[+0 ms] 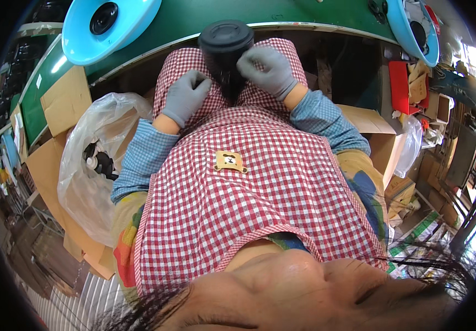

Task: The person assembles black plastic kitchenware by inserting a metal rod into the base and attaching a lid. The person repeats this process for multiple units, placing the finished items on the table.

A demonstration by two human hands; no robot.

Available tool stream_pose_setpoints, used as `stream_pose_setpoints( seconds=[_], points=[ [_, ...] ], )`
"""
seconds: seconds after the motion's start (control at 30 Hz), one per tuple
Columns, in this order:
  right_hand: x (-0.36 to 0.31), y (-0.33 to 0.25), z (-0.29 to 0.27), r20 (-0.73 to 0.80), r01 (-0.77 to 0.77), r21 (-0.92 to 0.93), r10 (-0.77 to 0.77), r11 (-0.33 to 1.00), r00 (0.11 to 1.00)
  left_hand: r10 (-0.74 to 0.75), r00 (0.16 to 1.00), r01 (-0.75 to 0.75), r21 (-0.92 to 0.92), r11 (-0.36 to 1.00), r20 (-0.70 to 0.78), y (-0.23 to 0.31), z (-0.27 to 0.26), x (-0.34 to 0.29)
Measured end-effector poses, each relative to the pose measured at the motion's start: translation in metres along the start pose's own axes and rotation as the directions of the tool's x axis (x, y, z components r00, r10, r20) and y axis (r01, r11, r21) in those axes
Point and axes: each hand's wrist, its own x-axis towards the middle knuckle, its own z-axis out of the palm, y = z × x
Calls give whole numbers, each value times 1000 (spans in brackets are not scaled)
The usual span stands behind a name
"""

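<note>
Between my knees stands a black cylindrical piece [226, 41] with a round, ringed top, its lower part dark against my apron. To the left of it is my left hand [187, 97] in a grey glove, fingers curled with thumb and forefinger brought together; anything held there is too small to make out. My right hand [270, 73], gloved the same way, is at the right side of the black piece. Its fingers are curled in, and what they may hold is hidden. Whether the right fingertips touch the piece I cannot tell.
Ahead runs the edge of a green table [304, 15]. On it sit a light-blue basin [133, 38] with a black round part at left and another blue basin [432, 55] at right. A clear plastic bag [86, 193] in a cardboard box [47, 171] holds black parts on my left.
</note>
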Motion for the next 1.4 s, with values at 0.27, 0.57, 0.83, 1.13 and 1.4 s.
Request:
stream_pose_setpoints(
  seconds=[0.27,0.57,0.83,1.13,1.4],
  points=[
    [73,49,12,-10,-38,115,39,993,999,-86,994,95,-158,983,65,-3,34,31],
    [74,41,-97,-398,-112,-604,-177,789,900,-66,975,40,125,991,212,5,8,-18],
    [130,123,-159,-357,-434,-259,332,863,873,48,963,-76,96,993,267,49,-55,27],
    [74,-24,-114,408,121,98,-150,988,901,689,718,-689,243,683,101,90,-115,77],
    [96,7,-101,526,-133,352,-78,927,847,540,837,-525,409,746,89,100,-84,49]
  ],
)
